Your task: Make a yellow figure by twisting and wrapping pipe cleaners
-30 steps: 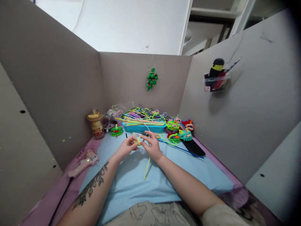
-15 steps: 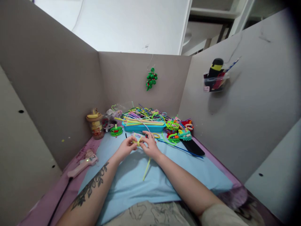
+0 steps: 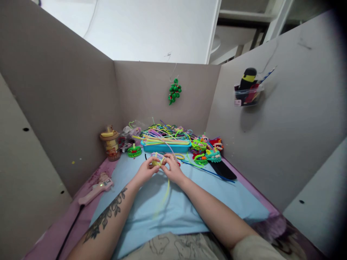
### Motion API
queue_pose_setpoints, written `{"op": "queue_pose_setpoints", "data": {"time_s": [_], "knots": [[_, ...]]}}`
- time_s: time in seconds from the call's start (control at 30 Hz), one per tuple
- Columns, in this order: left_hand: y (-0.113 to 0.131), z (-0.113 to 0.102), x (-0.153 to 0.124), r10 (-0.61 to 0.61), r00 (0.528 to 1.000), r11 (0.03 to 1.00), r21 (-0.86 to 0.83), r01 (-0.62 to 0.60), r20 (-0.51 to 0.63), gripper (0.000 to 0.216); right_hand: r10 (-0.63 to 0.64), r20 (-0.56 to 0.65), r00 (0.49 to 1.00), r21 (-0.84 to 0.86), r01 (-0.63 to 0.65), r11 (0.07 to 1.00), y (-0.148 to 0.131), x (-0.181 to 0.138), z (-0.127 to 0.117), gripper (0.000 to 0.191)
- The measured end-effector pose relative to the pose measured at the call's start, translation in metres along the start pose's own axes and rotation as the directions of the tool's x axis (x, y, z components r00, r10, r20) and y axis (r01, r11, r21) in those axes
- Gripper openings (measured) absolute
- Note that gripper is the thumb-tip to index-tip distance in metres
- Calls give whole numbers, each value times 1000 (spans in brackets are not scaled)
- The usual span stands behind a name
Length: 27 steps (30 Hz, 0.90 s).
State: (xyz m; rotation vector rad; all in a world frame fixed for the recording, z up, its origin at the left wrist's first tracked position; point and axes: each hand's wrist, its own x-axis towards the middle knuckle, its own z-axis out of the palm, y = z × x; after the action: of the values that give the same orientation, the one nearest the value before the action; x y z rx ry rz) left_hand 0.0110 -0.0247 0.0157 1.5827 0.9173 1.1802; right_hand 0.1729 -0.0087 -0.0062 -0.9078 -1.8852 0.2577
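Observation:
Between my two hands is a small piece made of yellow and lilac pipe cleaners, held just above the blue cloth. My left hand pinches its left side, fingers closed. On the other side my right hand grips it between thumb and fingers. A loose yellow pipe-cleaner end hangs below the hands, its lower part smeared by motion. One lilac strand stands up behind the right hand. Fingers hide much of the piece.
Behind the hands stands a blue tray heaped with pipe cleaners. Finished fuzzy figures and a black flat object lie right. Left are a green figure, a lidded cup and a pink glue gun. Grey panels enclose the table.
The yellow and lilac piece has turned in my hands, showing more of its lilac part. The loose yellow end has swung left. My right hand's fingers have come lower.

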Motion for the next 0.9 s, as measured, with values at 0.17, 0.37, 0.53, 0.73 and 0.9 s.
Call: {"op": "queue_pose_setpoints", "data": {"time_s": [0.17, 0.37, 0.53, 0.73, 0.9], "knots": [[-4, 2, 2, 36, 998, 998, 61, -32, -56, 33, -17, -1, 1000, 33, 17, 999, -3, 0, 0, 5], [-1, 3, 1, 65, 988, 993, 108, -51, -137, 24, -20, 13, 1000, 38, 19, 999, -5, 0, 1, 6], [3, 2, 0, 24, 987, 995, 96, -9, -156, 23, -22, 48, 999, 45, 20, 999, -5, 1, 0, 7], [4, 0, 1, -88, 982, 995, -60, 79, -167, 31, 3, 17, 1000, 45, -4, 999, 0, -1, 1, 14], [3, -2, 0, -169, 984, 970, -187, 155, -61, 37, -25, 43, 999, 51, 23, 998, 3, -3, 4, 32]]}}
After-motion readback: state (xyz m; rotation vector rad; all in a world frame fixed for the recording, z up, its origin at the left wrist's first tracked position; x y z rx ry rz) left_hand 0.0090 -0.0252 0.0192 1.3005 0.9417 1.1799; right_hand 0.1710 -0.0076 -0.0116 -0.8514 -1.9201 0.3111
